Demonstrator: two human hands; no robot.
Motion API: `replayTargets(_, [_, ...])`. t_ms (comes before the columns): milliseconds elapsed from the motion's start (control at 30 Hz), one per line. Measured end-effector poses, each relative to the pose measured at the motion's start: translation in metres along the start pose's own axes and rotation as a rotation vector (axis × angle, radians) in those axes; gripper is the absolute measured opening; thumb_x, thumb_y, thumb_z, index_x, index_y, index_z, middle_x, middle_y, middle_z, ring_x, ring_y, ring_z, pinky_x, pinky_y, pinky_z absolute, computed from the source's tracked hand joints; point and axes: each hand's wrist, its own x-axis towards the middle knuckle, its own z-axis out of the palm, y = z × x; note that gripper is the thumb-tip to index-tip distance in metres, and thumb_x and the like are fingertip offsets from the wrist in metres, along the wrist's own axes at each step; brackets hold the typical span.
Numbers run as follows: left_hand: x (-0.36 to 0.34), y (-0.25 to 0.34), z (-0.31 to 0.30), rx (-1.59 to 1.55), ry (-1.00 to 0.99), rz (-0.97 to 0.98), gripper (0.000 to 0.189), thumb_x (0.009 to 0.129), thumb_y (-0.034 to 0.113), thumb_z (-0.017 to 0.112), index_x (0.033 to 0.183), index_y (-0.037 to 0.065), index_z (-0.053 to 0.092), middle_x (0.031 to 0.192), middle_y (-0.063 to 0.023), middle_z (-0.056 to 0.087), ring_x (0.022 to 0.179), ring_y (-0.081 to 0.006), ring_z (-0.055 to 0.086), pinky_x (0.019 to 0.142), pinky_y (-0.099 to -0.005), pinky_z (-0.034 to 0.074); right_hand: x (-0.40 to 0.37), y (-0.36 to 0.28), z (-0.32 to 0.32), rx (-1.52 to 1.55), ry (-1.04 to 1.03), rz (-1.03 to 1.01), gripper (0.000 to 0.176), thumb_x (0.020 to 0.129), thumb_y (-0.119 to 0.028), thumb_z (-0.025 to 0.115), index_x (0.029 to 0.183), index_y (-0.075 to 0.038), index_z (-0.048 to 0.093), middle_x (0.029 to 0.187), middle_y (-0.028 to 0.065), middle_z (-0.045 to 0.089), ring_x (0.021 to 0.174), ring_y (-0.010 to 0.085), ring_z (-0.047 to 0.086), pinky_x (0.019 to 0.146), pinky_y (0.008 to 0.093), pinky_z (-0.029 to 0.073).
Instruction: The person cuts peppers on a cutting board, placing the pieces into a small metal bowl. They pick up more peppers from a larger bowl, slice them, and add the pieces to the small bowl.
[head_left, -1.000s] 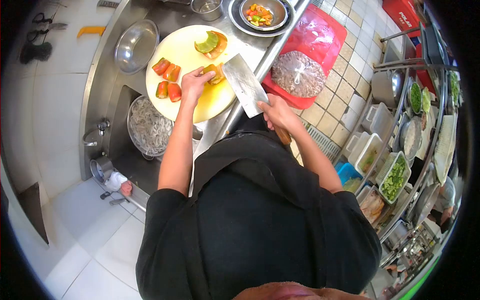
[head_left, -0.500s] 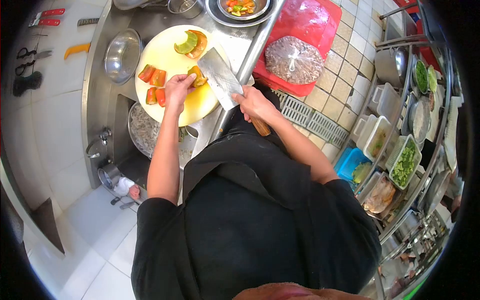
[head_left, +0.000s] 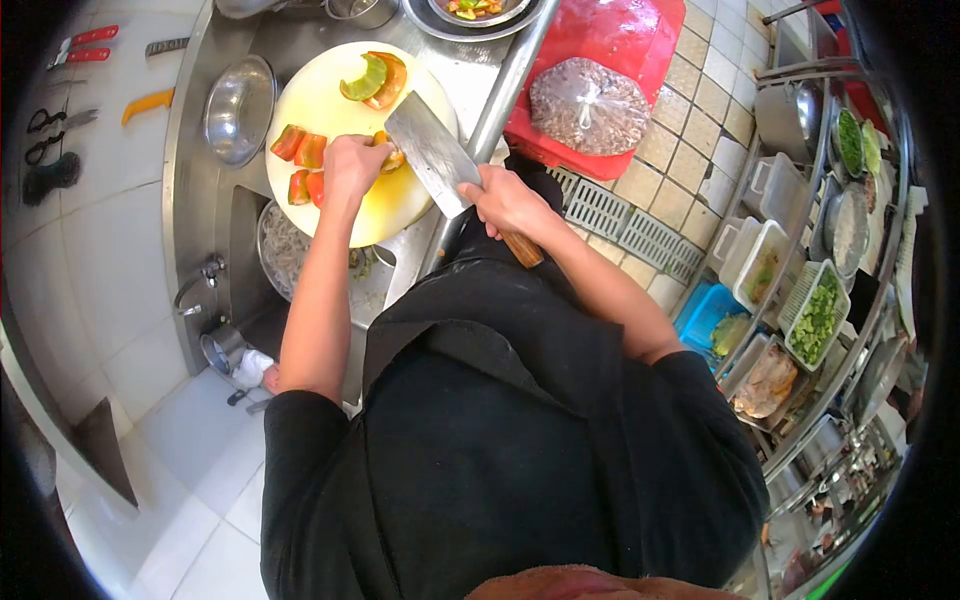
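My right hand point(head_left: 505, 200) grips a cleaver point(head_left: 432, 145) by its wooden handle, with the broad blade over the right side of a round cutting board point(head_left: 330, 75). Beside the blade, my left hand point(head_left: 355, 165) has its fingers closed on an orange-yellow piece of bell pepper point(head_left: 392, 158), which they partly cover. Several red-orange pepper pieces point(head_left: 309, 151) lie on the board to the left of that hand. Towards the far edge rest a green pepper piece point(head_left: 365, 80) and an orange one point(head_left: 392, 82), side by side.
An empty metal bowl point(head_left: 240, 110) stands left of the board. Below it, the sink holds a bowl of pale strips point(head_left: 280, 245). Cut peppers fill a bowl point(head_left: 475, 10) at the top. A bag point(head_left: 588, 107) rests on a red lid point(head_left: 640, 30). Shelving point(head_left: 760, 330) lines the right.
My left hand has turned and shifted slightly left over the pepper piece, covering more of it. The cleaver stays in my right hand, almost unmoved. The whole view has shifted a little.
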Motion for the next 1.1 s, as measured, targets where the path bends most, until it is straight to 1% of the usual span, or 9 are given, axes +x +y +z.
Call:
replayTargets(167, [-0.006,-0.017,0.004,-0.131,-0.001,-0.083,0.044,0.082,0.035,0.079,0.109,0.000,0.079,0.086,-0.0201,0.077,0.072,-0.0265,0.073,0.072,-0.0366,0.058,0.015,-0.002,0.011,-0.018,0.010,-0.034,0.038,0.103,-0.029,0.056,0.100,0.009,0.056,0.063,0.0147,0.063,0.051,0.0249,0.066,0.049,0.0403,0.054])
replayTargets(267, [-0.018,-0.032,0.016,-0.459,0.035,-0.168,0.042,0.085,0.027,0.080,0.115,-0.003,0.076,0.087,-0.0149,0.078,0.068,-0.0179,0.071,0.066,-0.0304,0.057,0.003,-0.001,0.007,-0.043,0.022,-0.059,0.039,0.103,-0.030,0.056,0.096,0.008,0.056,0.063,0.0153,0.063,0.051,0.0248,0.065,0.048,0.0406,0.053])
replayTargets(367, [-0.025,-0.038,0.026,-0.575,0.041,-0.162,0.040,0.088,0.020,0.080,0.118,-0.006,0.074,0.089,-0.0112,0.077,0.068,-0.0122,0.069,0.063,-0.0263,0.057,0.004,0.001,0.007,-0.073,0.042,-0.023,0.040,0.103,-0.031,0.056,0.093,0.008,0.056,0.063,0.0163,0.063,0.051,0.0256,0.065,0.050,0.0416,0.053])
replayTargets(567, [-0.037,-0.029,0.025,-0.619,0.071,-0.225,0.036,0.092,0.017,0.076,0.119,-0.006,0.074,0.097,-0.0085,0.077,0.078,-0.0114,0.070,0.069,-0.0258,0.058,0.006,-0.001,0.013,-0.136,0.087,-0.101,0.041,0.103,-0.031,0.056,0.095,0.010,0.057,0.064,0.0190,0.064,0.050,0.0278,0.065,0.055,0.0433,0.054])
replayTargets(700, [-0.037,-0.037,0.037,-0.676,0.125,-0.200,0.036,0.088,0.019,0.080,0.117,-0.002,0.076,0.088,-0.0084,0.078,0.068,-0.0120,0.069,0.066,-0.0264,0.058,-0.009,-0.006,0.011,-0.117,0.078,-0.045,0.038,0.103,-0.029,0.057,0.096,0.008,0.057,0.063,0.0155,0.062,0.047,0.0252,0.063,0.050,0.0415,0.052])
replayTargets(833, [-0.035,-0.046,0.035,-0.660,0.068,-0.203,0.033,0.090,0.017,0.079,0.116,-0.002,0.077,0.091,-0.0076,0.078,0.072,-0.0115,0.069,0.068,-0.0261,0.058,0.014,-0.001,0.016,-0.073,0.014,-0.055,0.036,0.104,-0.029,0.058,0.099,0.007,0.057,0.061,0.0101,0.059,0.046,0.0203,0.061,0.045,0.0385,0.050])
replayTargets(933, [-0.047,-0.049,0.035,-0.861,0.058,-0.215,0.031,0.096,0.014,0.072,0.119,-0.007,0.073,0.102,-0.0098,0.077,0.083,-0.0132,0.070,0.078,-0.0279,0.058,0.011,0.008,0.018,-0.069,-0.014,-0.027,0.036,0.103,-0.029,0.058,0.101,0.007,0.058,0.060,0.0094,0.059,0.046,0.0196,0.061,0.045,0.0379,0.050])
replayTargets(1033, [-0.055,-0.056,0.045,-1.155,-0.056,-0.264,0.030,0.099,0.013,0.069,0.121,-0.006,0.071,0.107,-0.0110,0.076,0.088,-0.0163,0.071,0.081,-0.0294,0.059,0.003,0.014,0.012,-0.049,-0.029,0.012,0.036,0.103,-0.028,0.058,0.104,0.007,0.059,0.060,0.0084,0.059,0.046,0.0188,0.061,0.045,0.0370,0.050])
replayTargets(1100, [-0.057,-0.060,0.049,-1.155,-0.077,-0.295,0.029,0.100,0.011,0.068,0.123,-0.005,0.068,0.108,-0.0111,0.075,0.090,-0.0180,0.072,0.082,-0.0302,0.060,0.002,0.009,0.008,-0.054,-0.033,0.023,0.035,0.103,-0.028,0.058,0.106,0.007,0.060,0.060,0.0077,0.058,0.046,0.0182,0.061,0.045,0.0364,0.050])
